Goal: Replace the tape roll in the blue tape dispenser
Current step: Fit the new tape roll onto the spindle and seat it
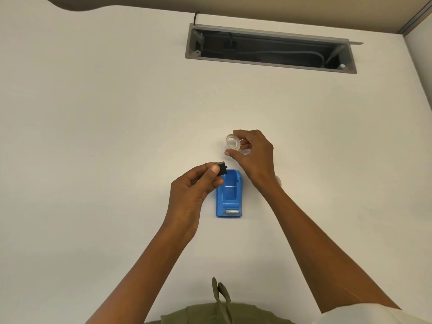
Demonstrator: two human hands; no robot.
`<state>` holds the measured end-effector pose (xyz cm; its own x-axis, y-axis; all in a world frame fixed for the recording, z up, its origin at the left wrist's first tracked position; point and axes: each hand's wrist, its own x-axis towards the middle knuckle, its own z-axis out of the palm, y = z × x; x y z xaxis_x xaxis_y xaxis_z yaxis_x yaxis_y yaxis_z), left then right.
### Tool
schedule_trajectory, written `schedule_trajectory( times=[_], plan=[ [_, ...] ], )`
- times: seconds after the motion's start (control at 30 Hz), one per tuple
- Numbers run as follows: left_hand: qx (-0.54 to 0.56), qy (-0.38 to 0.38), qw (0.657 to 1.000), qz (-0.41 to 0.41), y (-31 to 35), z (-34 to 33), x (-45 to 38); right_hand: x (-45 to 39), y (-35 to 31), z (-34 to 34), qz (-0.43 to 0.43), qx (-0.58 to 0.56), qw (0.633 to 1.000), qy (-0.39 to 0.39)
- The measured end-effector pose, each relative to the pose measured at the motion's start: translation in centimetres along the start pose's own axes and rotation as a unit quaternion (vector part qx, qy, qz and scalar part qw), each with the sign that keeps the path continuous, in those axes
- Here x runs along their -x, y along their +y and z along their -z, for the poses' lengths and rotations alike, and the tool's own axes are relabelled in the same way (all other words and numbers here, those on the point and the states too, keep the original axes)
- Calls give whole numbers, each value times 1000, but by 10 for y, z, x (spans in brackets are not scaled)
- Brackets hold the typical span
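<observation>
The blue tape dispenser point(229, 196) lies on the white table, its roll bay empty and its metal cutter toward me. My left hand point(194, 190) hovers just left of it and pinches a small black spindle core point(222, 169) between thumb and fingers. My right hand point(253, 153) is raised beyond the dispenser and holds a clear tape roll point(232, 142) by its rim, the hole facing left toward the core. A short gap separates the roll from the core. Another pale roll-like object point(278, 180) peeks out behind my right wrist, mostly hidden.
An open grey cable tray point(271, 49) with dark cables inside is sunk into the table at the back. A grey partition edge point(416, 17) rises at the far right. My olive clothing point(222, 309) shows at the bottom edge.
</observation>
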<state>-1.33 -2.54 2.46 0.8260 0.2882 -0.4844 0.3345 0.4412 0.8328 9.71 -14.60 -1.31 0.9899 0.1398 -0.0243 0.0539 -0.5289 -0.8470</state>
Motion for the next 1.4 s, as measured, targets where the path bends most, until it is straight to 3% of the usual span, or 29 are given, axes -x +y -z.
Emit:
schedule_trajectory(
  times=[0.6, 0.9, 1.13, 1.27, 1.4],
  plan=[
    [16, -11, 1000, 6, -1, 3, 1, -11, 8, -13, -9, 24, 999, -37],
    [7, -29, 999, 14, -6, 5, 6, 7, 25, 49, -21, 38, 999, -1],
    [0, -42, 999, 10, -6, 4, 10, 58, 41, 72, -8, 178, 977, -120],
    [-9, -46, 999, 5, -6, 4, 13, 78, 46, 69, 36, 222, 963, -145],
    [-18, -52, 998, 2, -4, 3, 16, 83, 46, 68, 16, 190, 972, -136]
  ],
)
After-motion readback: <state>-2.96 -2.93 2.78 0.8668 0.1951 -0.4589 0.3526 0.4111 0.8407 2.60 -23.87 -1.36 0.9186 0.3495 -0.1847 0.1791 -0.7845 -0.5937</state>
